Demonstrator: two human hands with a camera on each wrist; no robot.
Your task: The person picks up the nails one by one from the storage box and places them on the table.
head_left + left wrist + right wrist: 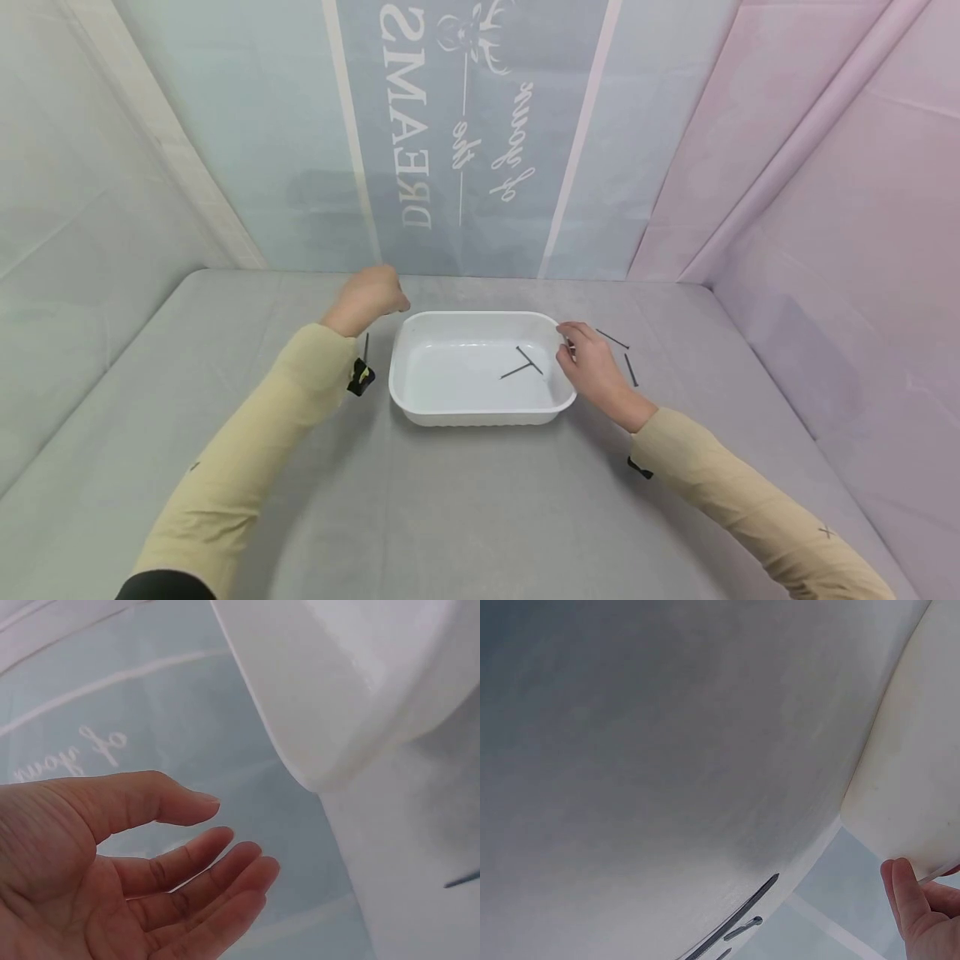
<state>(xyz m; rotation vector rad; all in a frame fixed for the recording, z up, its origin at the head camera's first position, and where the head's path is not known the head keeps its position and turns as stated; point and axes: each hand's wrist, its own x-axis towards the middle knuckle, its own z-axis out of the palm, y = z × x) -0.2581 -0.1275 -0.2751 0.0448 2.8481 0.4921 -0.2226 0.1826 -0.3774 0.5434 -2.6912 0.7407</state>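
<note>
A white rectangular dish (480, 419) with rounded corners stands upright on the table. Inside it, towards the right, two dark nails (516, 371) lie crossing or touching. My right hand (596, 367) grips the dish's right rim; in the right wrist view its fingers (904, 889) lie against the outer wall and the rim passes between them and the thumb. My left hand (367, 296) hovers just beyond the dish's far left corner, apart from it. Its fingers are loosely bent and hold nothing, as the left wrist view shows of the palm (112, 892).
On the right of the dish lie two more nails (631, 370), close to my right hand. Another nail (366, 347) lies on the left, partly behind a black strap piece (362, 377) at my left sleeve. A printed cloth wall (480, 242) rises behind the grey table (480, 508).
</note>
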